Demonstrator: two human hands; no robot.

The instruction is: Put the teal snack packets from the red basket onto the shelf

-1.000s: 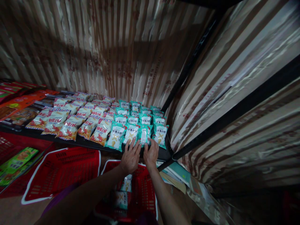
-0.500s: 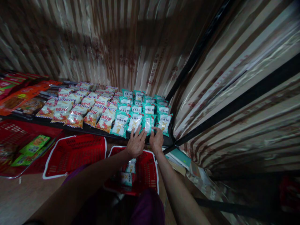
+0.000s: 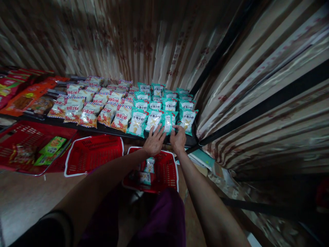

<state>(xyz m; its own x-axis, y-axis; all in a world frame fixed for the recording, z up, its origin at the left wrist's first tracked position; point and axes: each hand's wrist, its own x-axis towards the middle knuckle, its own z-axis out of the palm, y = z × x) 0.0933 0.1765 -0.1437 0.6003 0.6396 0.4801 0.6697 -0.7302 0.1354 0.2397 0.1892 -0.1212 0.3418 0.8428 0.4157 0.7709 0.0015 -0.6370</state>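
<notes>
Rows of small teal-and-white snack bags (image 3: 154,120) stand at the right end of a black shelf (image 3: 102,129). My left hand (image 3: 154,140) has its fingers spread against the lower front of two of these bags. Beside it, my right hand (image 3: 178,138) bends its fingers at the lower edge of a front teal bag (image 3: 168,122) that shows a plain, narrow panel; whether it grips the bag is hard to see. Orange-and-white bags (image 3: 122,118) fill the shelf left of the teal ones.
Below the shelf sit red baskets: one under my hands (image 3: 164,171) with a few teal bags, another (image 3: 95,154) beside it, and one with green packets (image 3: 52,145) at left. A black pole (image 3: 213,137) and striped sheeting stand at right.
The whole view has shifted, so shelf and baskets appear higher and further right. Both hands stay at the front teal bags, with little change in their pose.
</notes>
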